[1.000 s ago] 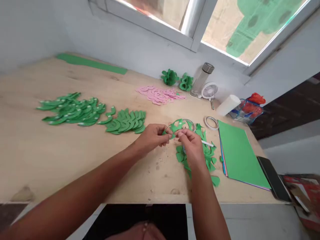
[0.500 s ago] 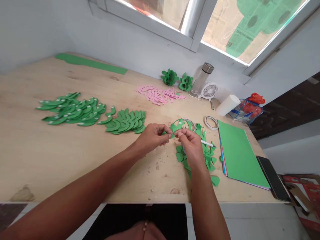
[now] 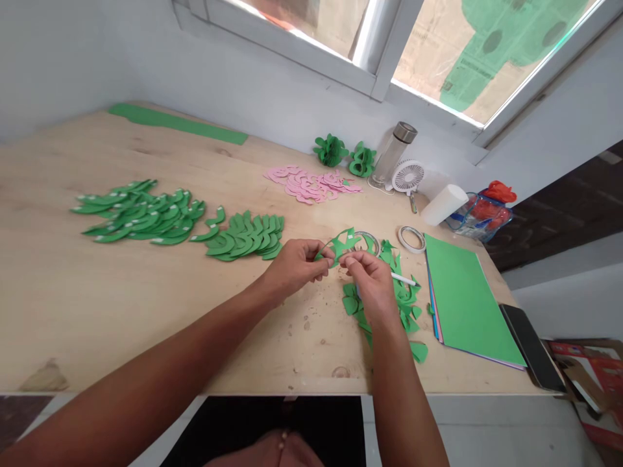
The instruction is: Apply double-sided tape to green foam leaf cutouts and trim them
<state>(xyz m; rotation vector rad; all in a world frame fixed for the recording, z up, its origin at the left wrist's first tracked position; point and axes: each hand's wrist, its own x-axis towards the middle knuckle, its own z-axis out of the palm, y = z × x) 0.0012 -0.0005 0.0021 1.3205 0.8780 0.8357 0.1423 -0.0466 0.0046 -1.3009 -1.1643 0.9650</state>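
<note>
Left hand and right hand are held nearly fingertip-to-fingertip over the table; green paper is pinched in the left, its direction and long axis obscured; the right's grasp cannot be told

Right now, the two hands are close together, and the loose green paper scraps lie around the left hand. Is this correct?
Not quite: the head view shows the loose green paper scraps around the right hand. The two hands are close together.
</note>
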